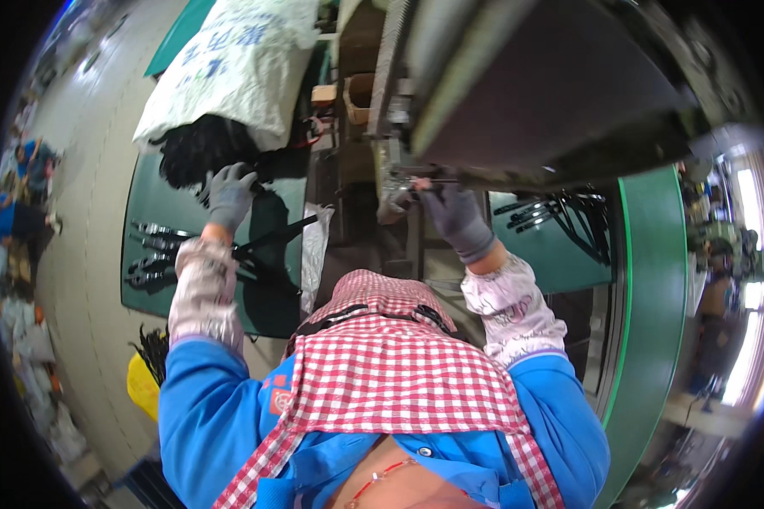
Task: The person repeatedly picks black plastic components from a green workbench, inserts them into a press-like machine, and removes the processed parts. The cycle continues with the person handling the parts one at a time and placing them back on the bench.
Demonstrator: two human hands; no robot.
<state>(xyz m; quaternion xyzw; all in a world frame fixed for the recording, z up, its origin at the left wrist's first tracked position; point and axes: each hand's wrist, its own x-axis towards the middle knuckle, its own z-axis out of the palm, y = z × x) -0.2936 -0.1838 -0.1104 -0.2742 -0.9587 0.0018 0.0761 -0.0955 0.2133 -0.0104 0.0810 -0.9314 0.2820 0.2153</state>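
My left hand [229, 197], in a grey glove, reaches to the mouth of a white woven sack [221, 81]. Its fingers look slightly spread against a heap of black strips [199, 151] spilling from the sack. In a matching glove, my right hand [460, 222] is raised to the working part of a large machine [535, 93]. The fingertips there are bent together by a small metal part [396, 182]; what they pinch is too small to make out. Below my left hand, several black strips with shiny ends [157, 254] lie on a green table [272, 310].
More black strips [569, 222] rest on a green surface right of my right hand. A green panel [654, 297] runs along the right side. An open cardboard box [358, 97] stands beyond the machine's left edge. A yellow bag [142, 386] sits on the floor at left; people [30, 191] are farther off.
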